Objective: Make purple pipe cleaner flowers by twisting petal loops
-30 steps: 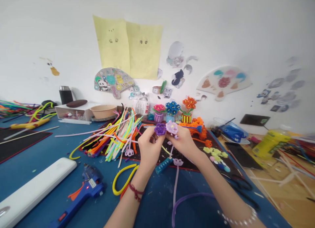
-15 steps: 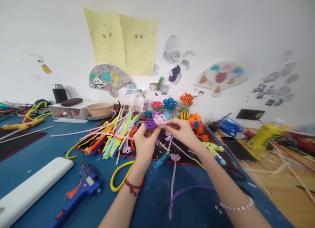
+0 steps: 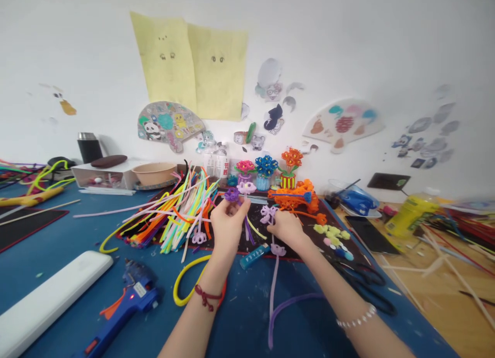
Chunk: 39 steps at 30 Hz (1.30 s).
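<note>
My left hand (image 3: 226, 226) is closed on the stems of two pipe-cleaner flowers, a dark purple flower (image 3: 232, 194) and a lilac flower (image 3: 246, 188) with a pale yellow centre; their stems hang below the fingers. To the right, my right hand (image 3: 286, 228) pinches at another lilac pipe-cleaner flower (image 3: 267, 213) low over the black mat (image 3: 251, 200); its fingertips are partly hidden. Just in front lies a further lilac flower (image 3: 278, 250) with a long stem. A teal lighter-like tube (image 3: 254, 256) and a curved purple pipe cleaner (image 3: 294, 299) are close by.
A heap of coloured pipe cleaners (image 3: 181, 213) lies left. Nearer are a blue glue gun (image 3: 135, 291), its light red, and a white case (image 3: 54, 291). Black scissors (image 3: 363, 283), yellow pompoms (image 3: 332, 231) and a phone (image 3: 371, 234) sit right. Potted pipe-cleaner flowers (image 3: 266, 167) stand behind.
The lilac flower has passed from my right hand to my left, beside the purple one. My right hand has moved down to another lilac flower on the mat.
</note>
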{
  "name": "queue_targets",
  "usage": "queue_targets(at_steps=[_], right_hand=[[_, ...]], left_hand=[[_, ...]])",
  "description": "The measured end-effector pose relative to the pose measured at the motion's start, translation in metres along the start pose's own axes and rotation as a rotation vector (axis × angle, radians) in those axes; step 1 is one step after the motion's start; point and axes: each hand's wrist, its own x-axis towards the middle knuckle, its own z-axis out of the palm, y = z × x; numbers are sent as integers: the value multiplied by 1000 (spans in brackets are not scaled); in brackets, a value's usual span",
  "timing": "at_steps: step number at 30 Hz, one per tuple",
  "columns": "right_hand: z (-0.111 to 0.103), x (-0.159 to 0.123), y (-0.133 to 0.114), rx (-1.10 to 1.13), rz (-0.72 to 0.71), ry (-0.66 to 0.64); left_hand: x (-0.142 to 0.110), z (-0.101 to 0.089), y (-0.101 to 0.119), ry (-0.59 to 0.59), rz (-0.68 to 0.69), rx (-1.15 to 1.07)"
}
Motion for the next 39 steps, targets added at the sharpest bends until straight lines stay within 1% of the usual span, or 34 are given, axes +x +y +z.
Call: queue_targets(at_steps=[2, 4, 6, 8, 11, 14, 16, 17, 19, 20, 23, 27, 30, 31, 32, 33, 34, 37, 39], right_hand=[[3, 3, 2, 99, -3, 8], [2, 8, 5, 244, -26, 41], [-2, 12, 6, 432, -81, 69], [-8, 14, 3, 648, -171, 64], [-16, 10, -7, 954, -326, 19], [-16, 0, -18, 1160, -444, -41], [-13, -6, -23, 1279, -499, -100], [-11, -8, -24, 1374, -519, -150], [-7, -10, -24, 1466, -537, -209], [-5, -10, -24, 1478, -540, -219], [-5, -10, -24, 1432, -544, -188], [-20, -10, -24, 1364, -590, -156], [-33, -11, -22, 1265, -685, -153], [-35, -11, -21, 1149, -774, -139], [-35, -10, -20, 1045, -836, -109], [-33, -9, -18, 973, -856, -47], [-30, -8, -17, 916, -839, 45], [-18, 0, -14, 873, -777, 153], [-12, 8, -12, 837, -728, 234]], left_hand=[[-1, 0, -3, -54, -2, 32], [-2, 0, -5, -118, -1, 72], [-4, 0, -6, -168, 7, 111], [-6, 1, -5, -194, 21, 140], [-8, 1, -3, -203, 46, 158], [-9, 0, 0, -205, 67, 150], [-9, 0, 1, -215, 85, 131], [-9, 0, 2, -223, 99, 130], [-9, -1, 5, -239, 133, 144], [-9, -1, 7, -244, 148, 157], [-10, -1, 10, -246, 183, 195], [-8, -5, 12, -256, 244, 266], [-7, -8, 12, -268, 297, 328], [-7, -8, 12, -269, 314, 344], [-8, -8, 13, -270, 328, 353], [-9, -8, 14, -268, 344, 362], [-9, -8, 14, -259, 362, 376], [-11, -8, 17, -185, 401, 458], [-10, -8, 17, -141, 388, 516]])
